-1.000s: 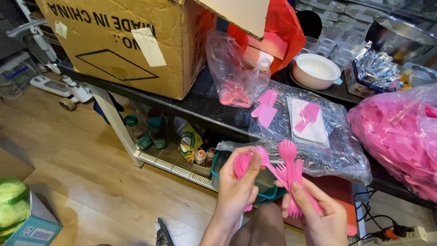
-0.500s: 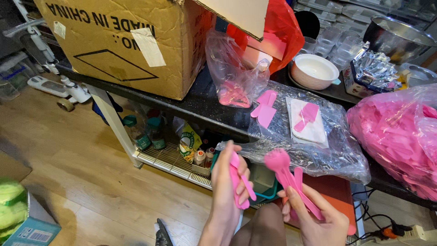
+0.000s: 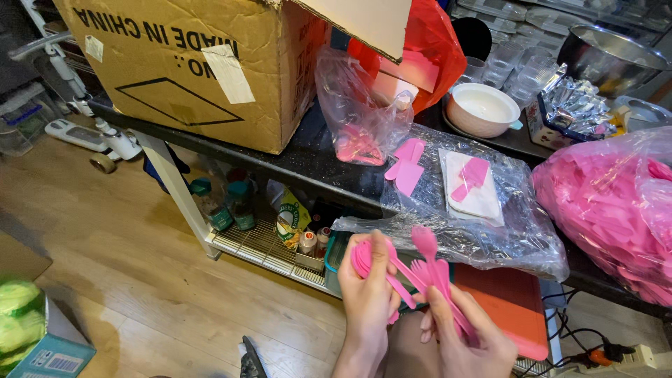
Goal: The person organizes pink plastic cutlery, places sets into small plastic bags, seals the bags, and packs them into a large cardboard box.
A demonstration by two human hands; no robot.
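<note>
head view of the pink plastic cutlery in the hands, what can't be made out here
- Head view: how many pink plastic spoons and forks are held; they overlap, and the left hand and right hand cover their handles.
- Head view: single pieces in the big clear bag of pink plastic; creased film blurs them and the right edge cuts it.
- Head view: contents of the brown cardboard box; its walls hide them.

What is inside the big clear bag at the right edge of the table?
The clear bag is packed with pink plastic pieces, probably cutlery like the pink cutlery in the hands. Their exact shapes blur through the film, and the bag's far side is out of frame.
</note>
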